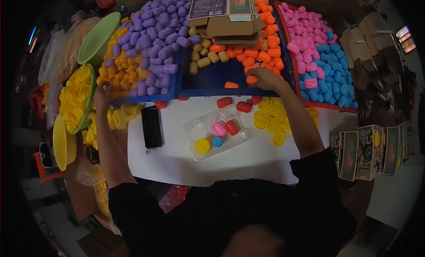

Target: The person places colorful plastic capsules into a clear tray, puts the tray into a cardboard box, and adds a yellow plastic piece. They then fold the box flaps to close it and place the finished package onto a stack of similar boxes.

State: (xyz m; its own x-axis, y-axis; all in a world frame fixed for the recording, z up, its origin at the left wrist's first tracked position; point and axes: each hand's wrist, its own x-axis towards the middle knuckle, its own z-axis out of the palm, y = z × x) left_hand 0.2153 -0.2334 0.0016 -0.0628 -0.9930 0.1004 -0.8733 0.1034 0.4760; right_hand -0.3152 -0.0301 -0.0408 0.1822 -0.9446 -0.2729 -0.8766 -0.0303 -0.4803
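Observation:
My left hand (103, 94) is at the left edge of the tray with orange-yellow pieces (124, 73) and purple pieces (155, 40); its fingers look pinched, and what they hold is too small to name. My right hand (265, 79) reaches into the blue tray (208, 83), its fingers closed on an orange piece (251, 79) beside the orange heap (272, 53). Between my arms, a clear plastic tray (197, 132) lies tilted on the white table (177, 164). It holds a yellow disc (202, 146), a blue piece (217, 142), a pink piece (219, 128) and a red piece (231, 127).
A black phone (152, 127) lies left of the clear tray. Yellow discs (270, 117) are under my right forearm. Flattened boxes (226, 22) cover part of the blue tray. At right stand a red tray (292, 57) of pink and blue pieces and upright boxes (367, 153).

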